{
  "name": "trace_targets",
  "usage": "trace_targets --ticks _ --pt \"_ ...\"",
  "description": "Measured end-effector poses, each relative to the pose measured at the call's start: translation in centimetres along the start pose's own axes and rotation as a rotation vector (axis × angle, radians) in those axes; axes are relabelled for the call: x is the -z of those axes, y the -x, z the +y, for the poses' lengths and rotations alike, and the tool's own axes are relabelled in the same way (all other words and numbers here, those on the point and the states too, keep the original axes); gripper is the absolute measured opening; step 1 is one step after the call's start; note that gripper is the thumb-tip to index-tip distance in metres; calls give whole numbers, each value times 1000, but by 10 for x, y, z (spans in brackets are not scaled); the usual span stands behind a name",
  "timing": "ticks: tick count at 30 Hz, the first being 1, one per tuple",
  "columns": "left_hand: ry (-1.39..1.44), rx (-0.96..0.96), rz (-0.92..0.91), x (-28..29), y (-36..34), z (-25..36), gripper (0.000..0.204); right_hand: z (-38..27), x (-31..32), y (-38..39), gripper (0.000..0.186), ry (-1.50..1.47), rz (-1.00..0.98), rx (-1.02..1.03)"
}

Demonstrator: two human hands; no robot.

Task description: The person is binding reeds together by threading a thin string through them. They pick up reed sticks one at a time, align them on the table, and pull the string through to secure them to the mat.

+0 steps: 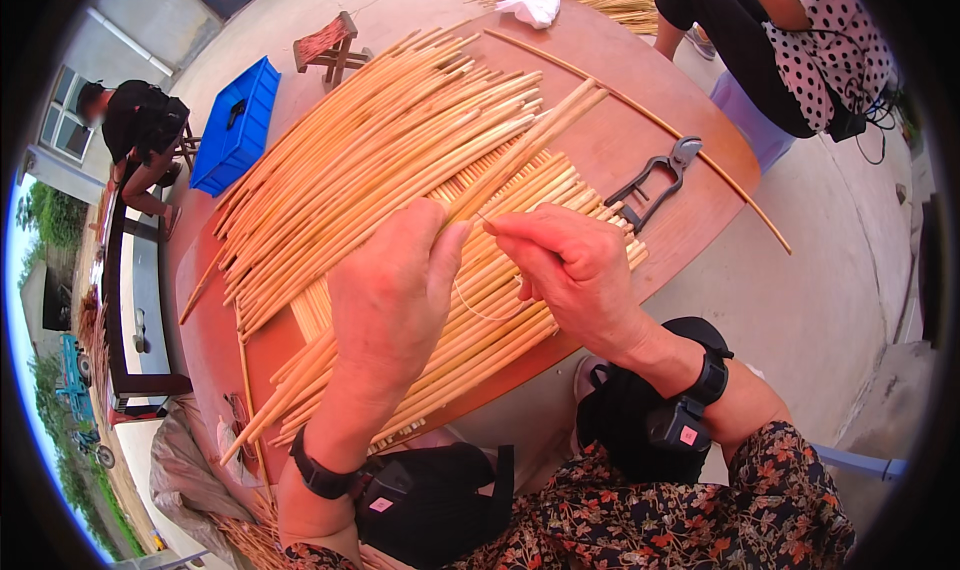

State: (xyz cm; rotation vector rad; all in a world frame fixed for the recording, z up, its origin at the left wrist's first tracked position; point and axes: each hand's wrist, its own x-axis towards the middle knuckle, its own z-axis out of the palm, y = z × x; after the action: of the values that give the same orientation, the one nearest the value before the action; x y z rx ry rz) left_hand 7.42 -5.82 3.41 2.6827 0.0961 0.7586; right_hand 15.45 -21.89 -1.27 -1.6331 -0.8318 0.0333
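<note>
The round reddish-brown table (640, 80) carried the work; across it lay a broad fan of pale bamboo sticks (370, 140), loose, running from lower left to upper right; beneath the fan, nearer the person, sat a bound mat of sticks (500, 310), rows side by side, its near edge overhanging the table rim; one long thin cane (650, 120) lay apart along the far right of the top; black pincers (655, 180) rested just beside the mat, touching neither hand; a white cloth (532, 8) lay at the far edge; a blue crate (237, 125) and a small wooden stool (330, 45) stood on the concrete beyond; another seated person in a dotted top (830, 40) was at upper right, a third person (140, 130) at far left. Judged handling: sticks light, stiff, smooth and apt to roll or slide on one another, likely to splinter if bent hard; best taken near the end being tied, pinched between thumb and forefinger; the thin wire (480, 305) soft, springy, easily kinked, best held close to the loop. Left hand (395, 290) lay palm down over the mat, thumb raised, fingers closed together on the near ends of several raised sticks (530, 135); wrist straight, forearm entering from below with a black wrist strap. Right hand (570, 265) faced it, fingertips (500, 228) pinched shut on the wire's end just beside the left thumb, the wire looping down between the hands; wrist bent slightly inward.
</note>
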Motion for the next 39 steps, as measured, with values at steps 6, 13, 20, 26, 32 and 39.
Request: trace_targets --ticks 6,13,20,26,32,39 --pt "-47 -57 23 -3 3 5 15 -5 0 2 15 -162 6 -133" --pt "-60 -92 51 -4 4 7 16 -7 1 1 15 -243 14 -169" --pt "-85 -133 69 -5 5 10 18 -9 1 0 15 -432 17 -323" --pt "-222 -277 195 -1 3 10 25 -7 2 -2 17 -690 -10 -348" --pt "-296 -431 291 4 1 12 32 -10 3 -4 17 -808 -23 -343" --pt "-248 -385 262 0 6 15 32 -11 6 -1 20 -986 16 -463"
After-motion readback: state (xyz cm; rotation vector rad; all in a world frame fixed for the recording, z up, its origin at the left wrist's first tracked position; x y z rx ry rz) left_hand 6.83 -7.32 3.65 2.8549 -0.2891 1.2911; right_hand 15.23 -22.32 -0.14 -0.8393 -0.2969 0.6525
